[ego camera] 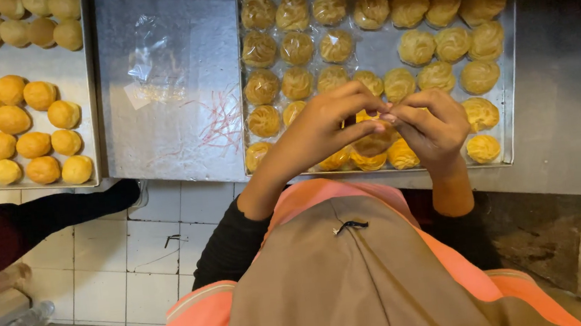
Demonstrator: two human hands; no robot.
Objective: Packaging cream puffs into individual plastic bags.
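Far left – a metal tray (27, 185) of bare round golden buns (12, 119) sits on the steel counter (574, 119). Beside it, a loose clear plastic bag (159, 58) and thin red ties (221, 123) lie on the bare counter. Centre – a second tray (507, 68) holds swirled pastries (416, 47); those on its left side are already in clear wrap. The wrapped pastry (373, 141) in hand lies just under both hands, over the tray's near edge. Left hand (323, 127): fingers curled, tips pinched together at the wrap's top. Right hand (433, 130): fingers bent inward, tips pressed against the left's – both pinch the same spot. Hands hide most of it.
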